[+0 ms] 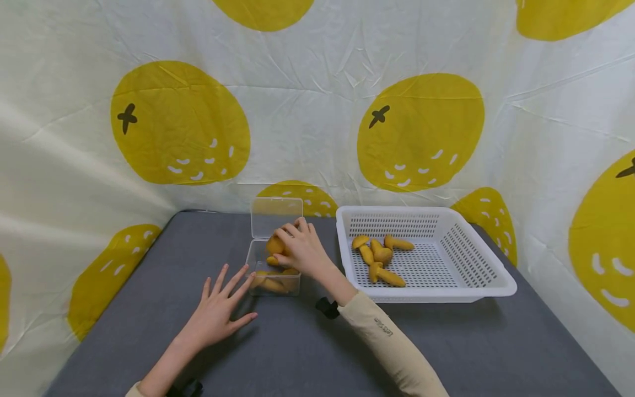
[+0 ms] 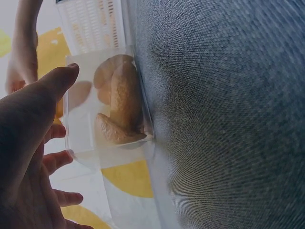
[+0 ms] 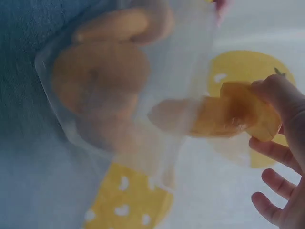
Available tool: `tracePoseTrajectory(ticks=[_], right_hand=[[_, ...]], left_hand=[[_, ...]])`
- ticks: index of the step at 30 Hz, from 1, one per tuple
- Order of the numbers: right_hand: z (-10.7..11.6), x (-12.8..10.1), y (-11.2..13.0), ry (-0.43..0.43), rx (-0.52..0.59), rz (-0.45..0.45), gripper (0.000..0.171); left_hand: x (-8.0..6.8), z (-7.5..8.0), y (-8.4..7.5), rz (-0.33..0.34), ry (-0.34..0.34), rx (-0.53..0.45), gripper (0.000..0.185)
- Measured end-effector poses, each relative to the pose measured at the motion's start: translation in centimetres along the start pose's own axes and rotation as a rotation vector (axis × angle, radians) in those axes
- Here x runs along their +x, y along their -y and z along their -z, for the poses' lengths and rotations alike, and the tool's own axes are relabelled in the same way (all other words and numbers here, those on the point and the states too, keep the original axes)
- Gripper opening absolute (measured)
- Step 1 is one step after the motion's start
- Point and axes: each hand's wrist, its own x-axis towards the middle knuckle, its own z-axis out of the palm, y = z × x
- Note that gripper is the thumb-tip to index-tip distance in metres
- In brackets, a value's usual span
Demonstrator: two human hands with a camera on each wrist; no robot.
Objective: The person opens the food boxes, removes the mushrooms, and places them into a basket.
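Observation:
My right hand (image 1: 306, 251) pinches a yellow-brown mushroom (image 1: 275, 246) by its cap, over a small clear plastic box (image 1: 294, 289). In the right wrist view, that mushroom (image 3: 217, 117) points stem first into the box, partly behind the cloudy wall. Other mushrooms (image 1: 270, 284) lie on the box's floor; one (image 2: 125, 95) shows through the wall in the left wrist view. Fingers spread, my left hand (image 1: 218, 309) is at the box's near left corner. Whether its fingertips touch the box, I cannot tell. The hinged lid (image 1: 276, 218) stands upright at the back.
To the right of the box stands a white perforated plastic basket (image 1: 426, 295) holding several mushrooms (image 1: 381, 253) on its left side. Both containers are on a dark grey cloth-covered table (image 1: 307, 353). A white curtain (image 1: 307, 127) with yellow fruit prints hangs behind.

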Motion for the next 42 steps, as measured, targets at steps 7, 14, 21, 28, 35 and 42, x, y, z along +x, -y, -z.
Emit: tracePoseTrajectory(ticks=[7, 14, 21, 28, 35, 42], right_hand=[[2.7, -0.3, -0.2, -0.062, 0.008, -0.015, 0.037], [5.3, -1.0, -1.1, -0.107, 0.028, -0.010, 0.038], [7.7, -2.2, -2.8, -0.123, 0.074, -0.014, 0.036], [10.0, -3.9, -5.5, -0.113, 0.083, -0.034, 0.036], [11.8, -5.4, -8.6, -0.129, 0.035, -0.030, 0.038], [13.4, -6.6, -11.2, -0.078, -0.029, -0.030, 0.041]], left_hand=[[0.1, -0.1, 0.0, -0.009, -0.014, 0.000, 0.081], [0.1, 0.0, 0.0, 0.009, 0.018, -0.002, 0.081], [0.1, 0.1, -0.1, 0.017, 0.032, 0.001, 0.081], [0.0, 0.2, -0.2, 0.030, 0.060, -0.010, 0.081], [0.0, 0.2, -0.3, 0.033, 0.067, -0.014, 0.081], [0.0, 0.1, -0.3, 0.031, 0.059, -0.016, 0.081]])
